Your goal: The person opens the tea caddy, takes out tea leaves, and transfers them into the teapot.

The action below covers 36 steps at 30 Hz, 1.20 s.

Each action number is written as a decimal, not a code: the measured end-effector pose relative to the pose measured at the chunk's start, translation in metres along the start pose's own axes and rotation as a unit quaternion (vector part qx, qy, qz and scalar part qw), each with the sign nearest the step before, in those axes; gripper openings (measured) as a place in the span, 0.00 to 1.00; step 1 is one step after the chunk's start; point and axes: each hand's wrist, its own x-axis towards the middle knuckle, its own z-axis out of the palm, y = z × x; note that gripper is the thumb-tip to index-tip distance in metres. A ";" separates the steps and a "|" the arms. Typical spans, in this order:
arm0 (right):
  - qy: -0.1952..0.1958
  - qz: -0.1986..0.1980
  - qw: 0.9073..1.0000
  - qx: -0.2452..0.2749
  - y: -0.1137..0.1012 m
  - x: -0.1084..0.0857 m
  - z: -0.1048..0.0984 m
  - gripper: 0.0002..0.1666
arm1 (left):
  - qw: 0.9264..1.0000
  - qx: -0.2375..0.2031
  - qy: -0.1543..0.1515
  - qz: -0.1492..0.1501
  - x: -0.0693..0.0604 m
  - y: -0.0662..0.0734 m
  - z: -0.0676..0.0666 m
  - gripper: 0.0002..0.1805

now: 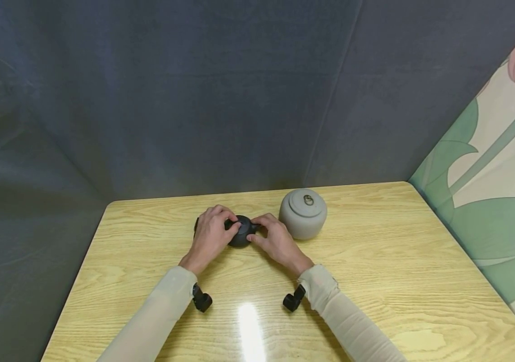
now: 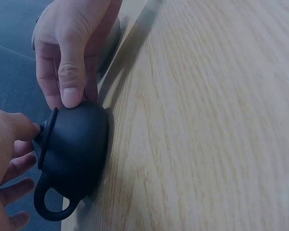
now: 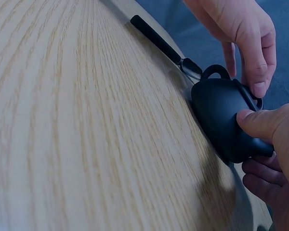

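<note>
One black teapot (image 2: 79,147), both hands on!
Left hand (image 1: 212,230) pinches its lid (image 2: 43,142); right hand (image 1: 278,242) grips around the spout (image 3: 265,149).

Our long cream sleeves (image 1: 153,315)
We wear a black, round-ended device (image 1: 201,300) at each cuff (image 1: 318,280); our right sleeve (image 1: 353,322) creases.

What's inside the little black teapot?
A dark lid sits on the teapot, and the left hand pinches the lid at its top. The inside is covered, so whether there's anything in there can't be seen.
</note>
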 end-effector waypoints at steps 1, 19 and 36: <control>-0.001 0.000 1.000 0.000 0.000 0.000 0.000 0.24 | 1.000 0.000 0.000 -0.001 0.000 0.000 0.000 0.09; 0.000 0.007 1.000 0.007 -0.001 0.000 0.000 0.23 | 1.000 0.012 0.002 0.004 0.003 0.006 -0.002 0.09; 0.004 -0.001 1.000 0.006 -0.001 -0.001 -0.001 0.24 | 1.000 -0.001 0.017 0.014 -0.005 0.007 -0.013 0.08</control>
